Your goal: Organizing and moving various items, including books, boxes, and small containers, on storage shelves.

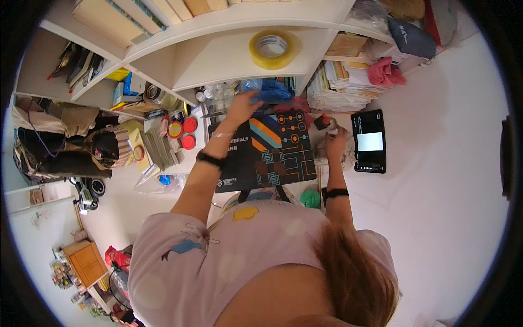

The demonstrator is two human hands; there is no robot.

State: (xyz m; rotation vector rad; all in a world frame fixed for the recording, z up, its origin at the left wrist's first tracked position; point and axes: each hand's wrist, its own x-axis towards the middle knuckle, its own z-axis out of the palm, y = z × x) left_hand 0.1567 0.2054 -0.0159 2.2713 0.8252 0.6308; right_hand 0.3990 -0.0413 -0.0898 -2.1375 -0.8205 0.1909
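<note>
My left hand (242, 109) reaches over the far left part of a black mat (239, 166) with orange, blue and white patterns. Its fingers are stretched out and apart, close to a blue plastic bag (268, 88) at the shelf's base; whether they touch the bag I cannot tell. Beyond the mat's right edge, my right hand (336, 143) is closed, fingers bent down over a crumpled beige-grey item (346, 152). What lies between those fingers is hidden. Just past the fingertips sits a small dark object with a red top (323, 121).
A roll of yellow tape (272, 49) lies on the shelf above. Red-lidded jars (189, 125) and stacked papers (159, 148) stand left of the mat. A phone-like device with a lit screen (370, 141) is on the right. Paper piles (340, 84) fill the right shelf.
</note>
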